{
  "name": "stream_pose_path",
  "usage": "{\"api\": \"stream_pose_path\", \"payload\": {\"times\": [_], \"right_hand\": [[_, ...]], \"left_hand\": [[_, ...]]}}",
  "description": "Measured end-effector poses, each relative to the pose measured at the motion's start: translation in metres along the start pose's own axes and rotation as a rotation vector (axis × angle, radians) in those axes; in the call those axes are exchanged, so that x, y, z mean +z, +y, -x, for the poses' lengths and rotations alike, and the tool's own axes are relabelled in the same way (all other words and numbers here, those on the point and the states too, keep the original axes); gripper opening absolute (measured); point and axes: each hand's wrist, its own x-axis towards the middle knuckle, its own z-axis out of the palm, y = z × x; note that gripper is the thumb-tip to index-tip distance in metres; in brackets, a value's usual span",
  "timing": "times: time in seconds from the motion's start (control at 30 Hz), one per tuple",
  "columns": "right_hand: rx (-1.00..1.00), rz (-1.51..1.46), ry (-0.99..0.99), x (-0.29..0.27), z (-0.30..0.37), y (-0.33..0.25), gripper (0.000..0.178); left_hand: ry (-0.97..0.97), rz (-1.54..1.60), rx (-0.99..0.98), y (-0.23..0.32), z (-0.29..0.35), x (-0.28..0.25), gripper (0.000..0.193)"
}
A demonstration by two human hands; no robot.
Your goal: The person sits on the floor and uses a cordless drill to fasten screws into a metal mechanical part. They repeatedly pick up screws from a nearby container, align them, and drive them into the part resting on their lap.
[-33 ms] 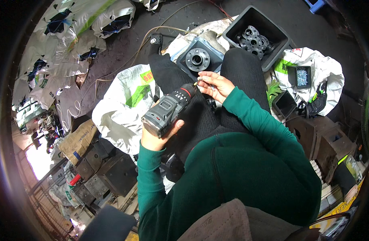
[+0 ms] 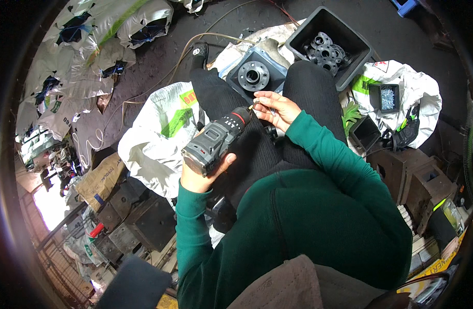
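Observation:
My left hand [image 2: 196, 180] is wrapped round a grey-black cordless drill [image 2: 214, 140] with a red ring near its chuck. The drill points up and to the right over my lap. At the tip of its bit, the fingers of my right hand [image 2: 280, 110] are pinched together on a small screw-like piece, mostly hidden by the fingers. Just beyond that hand, a round black flange [image 2: 241, 77] with a ring of holes sits on a square dark plate [image 2: 276, 82] between my knees. The flange is apart from the drill bit.
A black bin [image 2: 357, 67] at the far right holds several black flanges [image 2: 325, 52]. To the right, a small box of screws [image 2: 387, 98] and a black tray [image 2: 365, 133] lie on a white sack [image 2: 424, 92]. Another white sack [image 2: 151, 139] is at my left. A hose [image 2: 187, 49] crosses the floor.

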Motion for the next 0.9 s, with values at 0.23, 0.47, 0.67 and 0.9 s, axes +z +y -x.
{"api": "stream_pose_path", "payload": {"times": [0.23, 0.47, 0.67, 0.9], "right_hand": [[0.067, 0.093, 0.019, -0.017, -0.007, 0.001, 0.025], [0.04, 0.227, 0.516, -0.042, -0.029, 0.023, 0.028], [-0.043, 0.184, 0.657, -0.046, -0.061, 0.028, 0.016], [-0.116, 0.238, 0.718, -0.052, -0.077, 0.028, 0.025]], "left_hand": [[-0.073, -0.044, 0.004, -0.002, -0.021, -0.003, 0.049], [-0.112, 0.024, -0.154, -0.019, -0.064, 0.008, 0.039], [-0.141, -0.056, -0.228, -0.027, -0.091, 0.02, 0.045], [-0.123, -0.1, -0.239, -0.027, -0.104, 0.028, 0.048]]}}
